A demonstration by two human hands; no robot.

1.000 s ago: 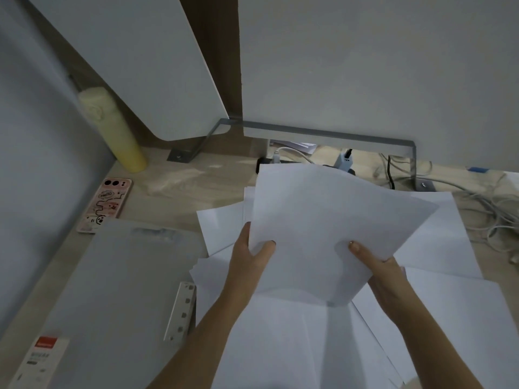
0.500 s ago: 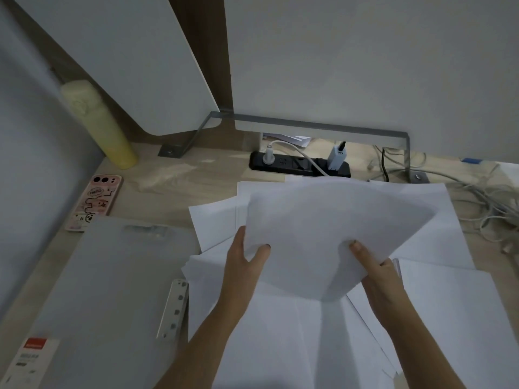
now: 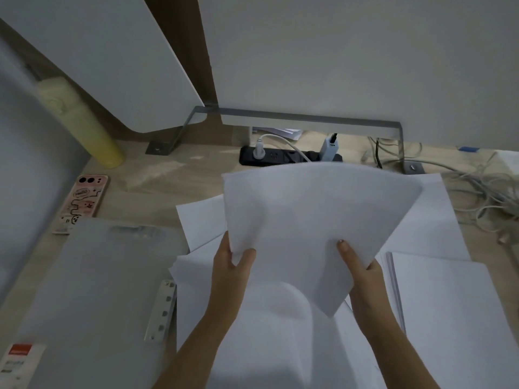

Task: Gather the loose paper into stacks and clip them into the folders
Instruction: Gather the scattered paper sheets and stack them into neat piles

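Note:
A white sheaf of paper [image 3: 314,220] is held up above the desk, bowed and tilted. My left hand [image 3: 233,265] pinches its lower left edge with thumb on top. My right hand [image 3: 362,273] grips its lower right edge, thumb on the front. Several loose white sheets [image 3: 427,228] lie spread on the desk beneath and around it. A neater pile of paper [image 3: 449,304] sits at the right. A grey translucent folder [image 3: 92,290] lies flat at the left, with a white clip strip [image 3: 161,311] along its right edge.
A pink phone [image 3: 84,200] lies at the left by a yellow bottle [image 3: 81,124]. A black power strip [image 3: 280,157] with plugs sits at the back. Tangled cables [image 3: 486,197] lie at the back right. A grey metal bracket [image 3: 309,119] holds white panels behind the desk.
The held sheaf has dipped and then come up a little, staying in both hands. The view has shifted slightly, showing more of the power strip.

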